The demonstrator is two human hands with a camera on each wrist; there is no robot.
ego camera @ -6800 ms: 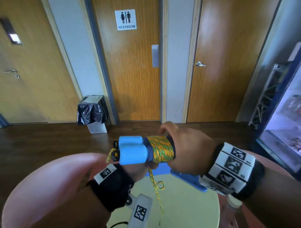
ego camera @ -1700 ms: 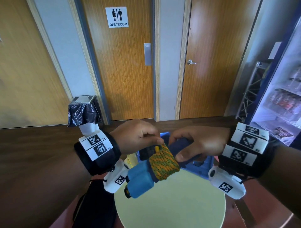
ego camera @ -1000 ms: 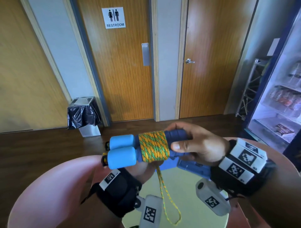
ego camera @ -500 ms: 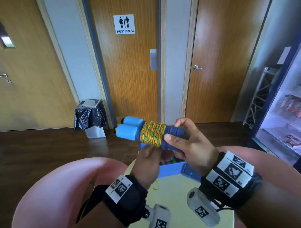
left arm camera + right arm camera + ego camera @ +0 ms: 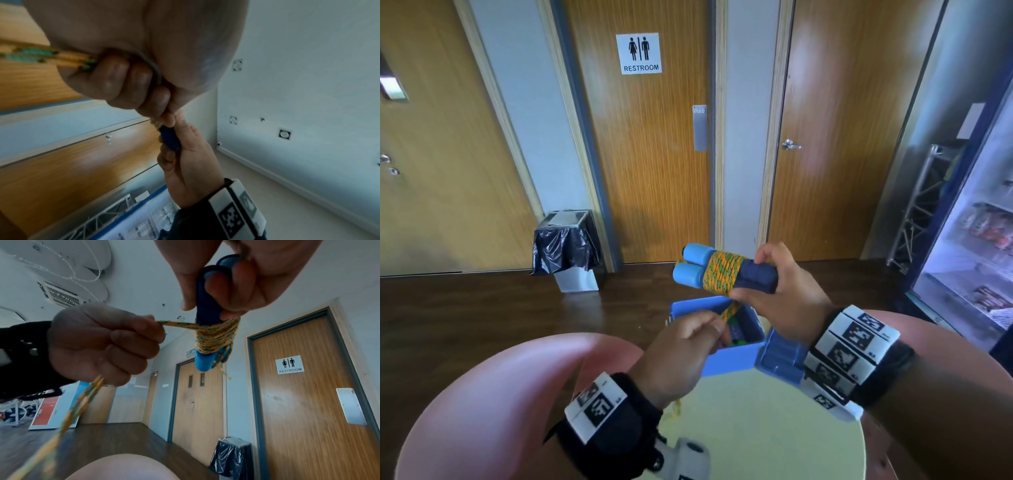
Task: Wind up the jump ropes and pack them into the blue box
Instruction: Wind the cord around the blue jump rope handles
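Wooden doors [image 5: 643,178] and dark floor [image 5: 465,308] back a round pale-yellow desk [image 5: 756,438] bearing the blue box [image 5: 729,359] — above it, right hand [image 5: 787,301] clasps the jump rope handles [image 5: 722,274], left hand [image 5: 681,353] pinching the rope's tail [image 5: 176,324].

A round, pale yellow-green table [image 5: 750,442] carries an open blue plastic box [image 5: 729,358] at its far edge. The box's blue lid [image 5: 782,359] lies just beside it on the right, touching it.

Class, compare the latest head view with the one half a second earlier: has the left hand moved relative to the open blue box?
Yes. The left hand, pinching the yellow-green rope, has dropped lower and toward the person, now overlapping the box's near-left rim.
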